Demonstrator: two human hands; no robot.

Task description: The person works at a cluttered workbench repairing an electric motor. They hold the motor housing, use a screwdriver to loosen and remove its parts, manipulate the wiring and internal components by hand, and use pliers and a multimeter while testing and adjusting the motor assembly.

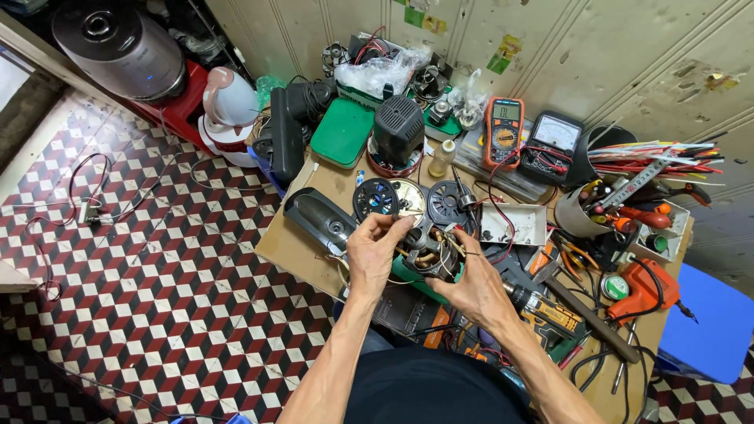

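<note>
A small electric motor [428, 253] is held above the cardboard-covered worktable [298, 243], just in front of the perforated round metal plate [409, 196] lying there. Its dark metal stator core is seen, with copper-coloured windings showing at the top. It is tilted, one end turned up toward the camera. Thin wires are seen trailing from it to the left and down. Its lower part is hidden by the fingers around it.
</note>
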